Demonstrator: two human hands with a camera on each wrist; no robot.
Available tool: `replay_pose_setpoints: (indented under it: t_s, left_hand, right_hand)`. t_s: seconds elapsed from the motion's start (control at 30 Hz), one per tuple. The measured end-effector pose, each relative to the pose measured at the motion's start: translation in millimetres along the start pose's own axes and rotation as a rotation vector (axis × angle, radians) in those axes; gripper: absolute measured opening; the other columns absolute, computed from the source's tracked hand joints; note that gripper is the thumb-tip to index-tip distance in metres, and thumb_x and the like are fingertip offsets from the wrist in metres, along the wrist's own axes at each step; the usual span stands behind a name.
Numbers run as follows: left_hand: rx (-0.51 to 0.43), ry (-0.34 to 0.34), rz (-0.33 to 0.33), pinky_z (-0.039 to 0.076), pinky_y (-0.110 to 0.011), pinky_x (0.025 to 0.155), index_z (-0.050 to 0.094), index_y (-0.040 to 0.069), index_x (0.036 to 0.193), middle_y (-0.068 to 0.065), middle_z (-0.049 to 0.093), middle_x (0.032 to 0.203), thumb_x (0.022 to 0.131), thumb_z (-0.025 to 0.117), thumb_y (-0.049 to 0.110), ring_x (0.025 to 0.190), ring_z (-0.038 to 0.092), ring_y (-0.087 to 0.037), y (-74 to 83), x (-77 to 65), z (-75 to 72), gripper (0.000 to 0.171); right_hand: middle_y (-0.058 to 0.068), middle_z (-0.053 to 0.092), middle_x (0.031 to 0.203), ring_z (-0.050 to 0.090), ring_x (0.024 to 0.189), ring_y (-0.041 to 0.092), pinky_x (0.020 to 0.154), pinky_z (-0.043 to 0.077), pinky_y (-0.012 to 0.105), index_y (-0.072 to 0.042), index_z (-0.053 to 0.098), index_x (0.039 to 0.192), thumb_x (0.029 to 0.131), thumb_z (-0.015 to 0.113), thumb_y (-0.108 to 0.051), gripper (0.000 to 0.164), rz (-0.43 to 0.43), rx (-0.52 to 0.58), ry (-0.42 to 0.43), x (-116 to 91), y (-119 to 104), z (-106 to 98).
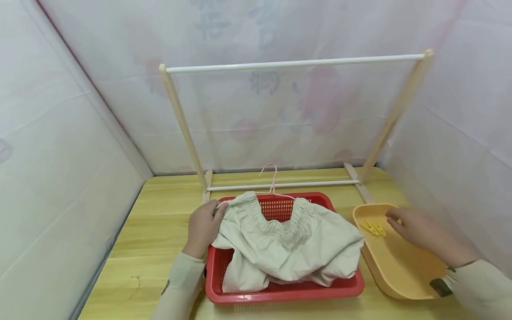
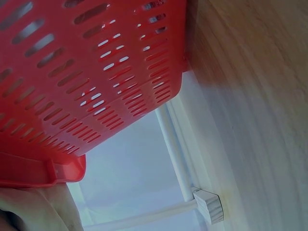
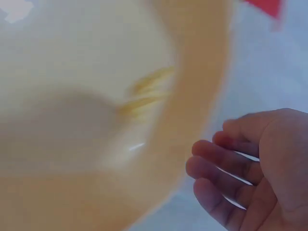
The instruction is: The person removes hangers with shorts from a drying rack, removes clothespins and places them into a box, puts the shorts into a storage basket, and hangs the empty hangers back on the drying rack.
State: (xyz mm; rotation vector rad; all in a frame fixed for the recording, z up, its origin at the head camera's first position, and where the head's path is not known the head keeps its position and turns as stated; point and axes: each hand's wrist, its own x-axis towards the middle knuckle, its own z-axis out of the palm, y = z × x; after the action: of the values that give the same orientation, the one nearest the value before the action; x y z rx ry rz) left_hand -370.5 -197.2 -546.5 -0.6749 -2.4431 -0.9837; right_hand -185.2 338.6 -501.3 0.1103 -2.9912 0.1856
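Observation:
A cream garment (image 1: 276,249) with a gathered elastic edge is draped over a pale pink clothes hanger (image 1: 273,181). It lies across a red plastic basket (image 1: 308,293). At the garment's left corner, my left hand (image 1: 203,226) grips the cloth together with the hanger's end. In the left wrist view that hand is almost wholly out of sight below the basket wall (image 2: 91,82). My right hand (image 1: 416,229) hovers at the far end of a yellow tray (image 1: 400,266), fingers loosely bent and holding nothing. Several yellow clothespins (image 1: 374,229) lie in the tray, close to its fingertips.
Behind the basket stands a clothes rack with wooden uprights (image 1: 182,120) and a white top rod (image 1: 296,65). Its lower rod (image 1: 312,183) runs just past the basket. Fabric walls (image 1: 60,178) enclose the wooden table (image 1: 148,240) at the back and sides.

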Motion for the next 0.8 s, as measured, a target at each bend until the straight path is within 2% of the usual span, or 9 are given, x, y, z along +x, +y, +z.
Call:
replay_pose_setpoints:
  t_s: [0.1, 0.23, 0.3, 0.43, 0.6, 0.8]
  left_hand:
    - [0.018, 0.016, -0.012, 0.046, -0.039, 0.058, 0.066, 0.017, 0.081, 0.002, 0.060, 0.067, 0.103, 0.065, 0.036, 0.061, 0.057, -0.017, 0.5, -2.4, -2.2, 0.029]
    - [0.034, 0.020, -0.012, 0.047, -0.042, 0.059, 0.065, 0.016, 0.081, -0.001, 0.062, 0.069, 0.103, 0.065, 0.035, 0.063, 0.060, -0.021, 2.9, -2.6, -2.1, 0.030]
    - [0.036, 0.019, -0.004, 0.048, -0.043, 0.060, 0.064, 0.015, 0.081, -0.002, 0.062, 0.069, 0.103, 0.065, 0.036, 0.064, 0.060, -0.022, 5.1, -2.0, -0.3, 0.030]
    - [0.044, 0.045, -0.003, 0.048, -0.044, 0.061, 0.063, 0.014, 0.081, -0.004, 0.062, 0.070, 0.102, 0.067, 0.033, 0.065, 0.061, -0.024, -0.3, -2.0, -3.3, 0.029]
    - [0.028, 0.063, 0.021, 0.050, -0.045, 0.064, 0.067, 0.010, 0.089, -0.006, 0.067, 0.077, 0.103, 0.064, 0.032, 0.070, 0.064, -0.026, -1.7, -1.5, -1.8, 0.026]
    - [0.040, 0.042, 0.043, 0.049, -0.043, 0.062, 0.066, 0.009, 0.089, -0.006, 0.065, 0.076, 0.104, 0.063, 0.030, 0.067, 0.062, -0.025, 0.8, 2.1, 0.4, 0.026]
  right_hand:
    - [0.011, 0.073, 0.096, 0.069, 0.084, 0.028, 0.072, 0.055, 0.050, 0.001, 0.071, 0.111, 0.102, 0.063, -0.015, 0.020, 0.061, 0.057, 0.040, 17, -34, -19]
    - [0.012, 0.074, 0.103, 0.070, 0.089, 0.030, 0.073, 0.057, 0.050, -0.002, 0.071, 0.117, 0.103, 0.062, -0.019, 0.024, 0.063, 0.173, 0.160, 28, -89, -31]
    - [0.012, 0.074, 0.108, 0.070, 0.092, 0.031, 0.075, 0.057, 0.051, -0.003, 0.071, 0.118, 0.101, 0.065, -0.018, 0.024, 0.037, 0.231, 0.228, 28, -113, -30]
    - [0.016, 0.070, 0.119, 0.065, 0.105, 0.034, 0.085, 0.054, 0.056, -0.001, 0.067, 0.126, 0.100, 0.068, -0.019, 0.032, 0.012, 0.344, 0.273, 40, -151, -10]
    - [0.011, 0.070, 0.117, 0.066, 0.110, 0.032, 0.093, 0.052, 0.056, -0.004, 0.069, 0.124, 0.101, 0.069, -0.018, 0.027, 0.001, 0.450, 0.236, 50, -170, 8]
    - [0.002, 0.072, 0.108, 0.066, 0.104, 0.023, 0.092, 0.052, 0.045, -0.011, 0.072, 0.113, 0.101, 0.068, -0.016, 0.013, -0.018, 0.536, 0.218, 52, -168, 17]
